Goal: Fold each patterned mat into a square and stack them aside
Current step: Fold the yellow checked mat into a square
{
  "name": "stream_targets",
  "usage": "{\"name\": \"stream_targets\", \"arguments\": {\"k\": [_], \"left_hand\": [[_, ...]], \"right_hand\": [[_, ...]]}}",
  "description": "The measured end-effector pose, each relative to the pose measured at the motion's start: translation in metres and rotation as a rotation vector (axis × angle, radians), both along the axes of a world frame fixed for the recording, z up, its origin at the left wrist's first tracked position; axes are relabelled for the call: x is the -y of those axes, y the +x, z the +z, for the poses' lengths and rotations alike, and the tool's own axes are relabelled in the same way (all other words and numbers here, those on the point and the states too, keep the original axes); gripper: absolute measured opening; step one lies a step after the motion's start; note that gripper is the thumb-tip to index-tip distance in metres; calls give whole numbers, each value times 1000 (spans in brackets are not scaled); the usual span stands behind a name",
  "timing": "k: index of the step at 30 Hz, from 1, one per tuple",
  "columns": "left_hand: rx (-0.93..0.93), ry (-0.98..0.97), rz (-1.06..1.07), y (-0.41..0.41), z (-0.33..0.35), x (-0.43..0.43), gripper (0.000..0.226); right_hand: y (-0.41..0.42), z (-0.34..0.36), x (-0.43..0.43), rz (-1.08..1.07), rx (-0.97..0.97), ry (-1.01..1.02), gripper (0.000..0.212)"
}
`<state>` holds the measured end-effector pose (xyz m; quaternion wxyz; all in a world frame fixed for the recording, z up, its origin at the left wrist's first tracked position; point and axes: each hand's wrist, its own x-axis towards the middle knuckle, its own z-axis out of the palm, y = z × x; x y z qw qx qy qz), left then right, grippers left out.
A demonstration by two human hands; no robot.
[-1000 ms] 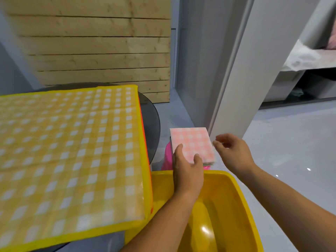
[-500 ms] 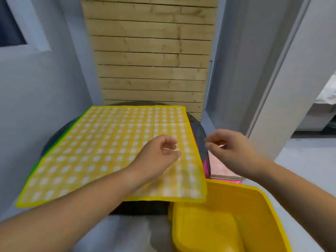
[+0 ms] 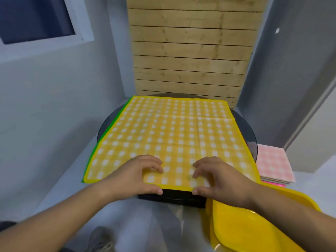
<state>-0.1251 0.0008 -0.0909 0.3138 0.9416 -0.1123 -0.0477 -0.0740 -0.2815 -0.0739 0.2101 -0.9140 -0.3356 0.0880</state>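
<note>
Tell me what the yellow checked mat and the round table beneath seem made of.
The yellow mat looks like thin paper or nonwoven sheet, matte, with sharp fold creases. The round table is probably dark tinted glass: smooth, slightly see-through at its rim; plastic is possible.

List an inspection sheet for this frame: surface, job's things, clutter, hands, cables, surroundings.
Surface: round dark glass table, mostly covered by mats.
Job's things: yellow checked mat spread flat on top, crease lines visible; green mat edge showing beneath along its left side; stack of folded pink mats beside the table on the right.
Clutter: yellow plastic tub at lower right.
Hands: left hand and right hand each pinch the yellow checked mat's near edge, fingers on top.
Cables: nothing seen.
Surroundings: wooden slat panel behind the table, window upper left, grey walls.
</note>
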Motion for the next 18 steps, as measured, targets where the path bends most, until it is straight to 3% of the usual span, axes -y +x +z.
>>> {"name": "stream_targets", "arguments": {"k": [7, 18], "left_hand": [[32, -48, 9, -2, -10, -4, 47], [-57, -145, 128, -2, 6, -3, 50]], "right_hand": [[-7, -7, -4, -31, 19, -50, 43], [-11, 3, -2, -104, -49, 58, 16]]}}
